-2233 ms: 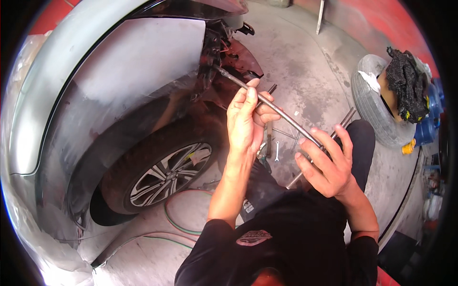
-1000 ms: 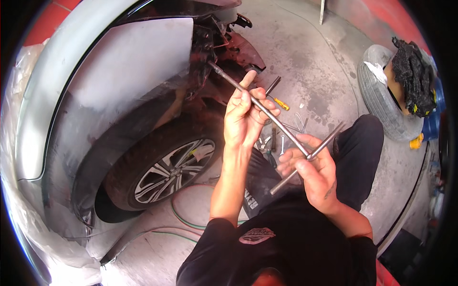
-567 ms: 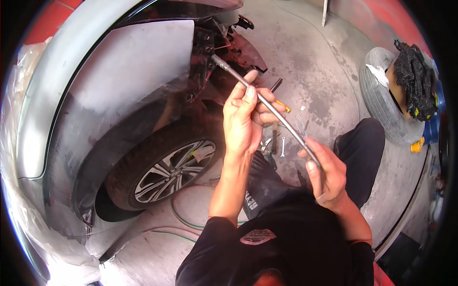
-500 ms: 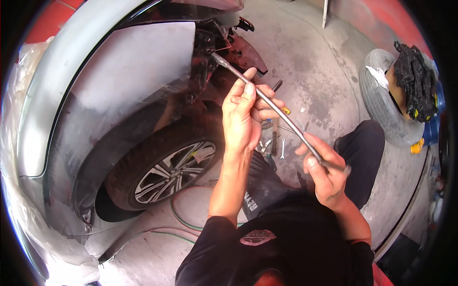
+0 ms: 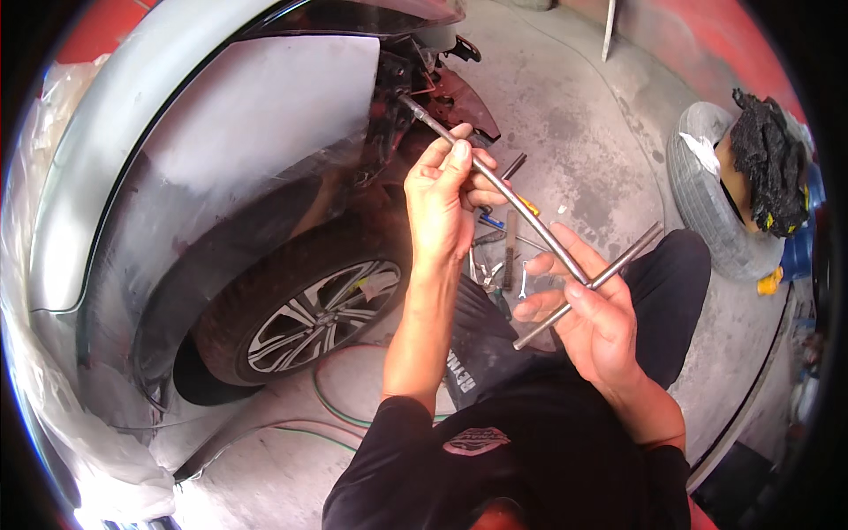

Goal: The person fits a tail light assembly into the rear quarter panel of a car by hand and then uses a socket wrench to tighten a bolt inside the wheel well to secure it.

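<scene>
A long steel T-handle socket wrench (image 5: 534,224) slants across in front of me. Its far end reaches the dark bracket area (image 5: 391,79) at the edge of a car's grey-white body panel (image 5: 274,106); whether it sits on a bolt is too small to tell. My left hand (image 5: 439,208) pinches the shaft between thumb and fingers, a little below that end. At the crossbar, my right hand (image 5: 602,327) has its thumb pressed at the joint, with its fingers partly spread behind the bar.
Below the panel is the car's wheel (image 5: 327,322). Pliers, a brush and a small spanner (image 5: 524,279) lie on the floor by my knee. A loose tyre (image 5: 707,194) with black plastic on it stands at the right. Hoses (image 5: 331,397) run across the lower left.
The wrench has turned, so its crossbar now shows at full length across the shaft. The fingers of my right hand have spread; my left hand stays around the shaft.
</scene>
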The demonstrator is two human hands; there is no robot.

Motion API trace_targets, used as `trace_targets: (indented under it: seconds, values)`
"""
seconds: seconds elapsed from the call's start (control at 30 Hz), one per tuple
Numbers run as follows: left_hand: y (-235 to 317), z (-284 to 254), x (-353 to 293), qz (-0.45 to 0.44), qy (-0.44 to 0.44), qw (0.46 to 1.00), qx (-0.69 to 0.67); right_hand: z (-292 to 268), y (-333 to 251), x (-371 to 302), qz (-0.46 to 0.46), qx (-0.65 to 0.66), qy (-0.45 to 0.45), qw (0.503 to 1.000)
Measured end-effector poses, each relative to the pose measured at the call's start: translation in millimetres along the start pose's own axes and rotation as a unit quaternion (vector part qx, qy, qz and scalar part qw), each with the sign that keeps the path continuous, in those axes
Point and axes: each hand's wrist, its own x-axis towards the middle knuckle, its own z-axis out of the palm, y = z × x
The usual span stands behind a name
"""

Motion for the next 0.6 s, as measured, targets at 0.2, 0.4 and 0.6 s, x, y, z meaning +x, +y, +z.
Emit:
trace_targets:
  seconds: [0.2,0.4,0.6]
  values:
    - [-1,2,3,0.016,0.031,0.999,0.041,-9,17,1,0.047,0.163,0.018,0.985]
    - [1,5,7,0.014,0.011,1.0,-0.012,2,-7,7,-0.016,-0.012,-0.035,0.999]
    - [2,10,4,-0.006,-0.018,0.997,-0.078,6,-43,23,-0.397,-0.796,-0.066,0.452]
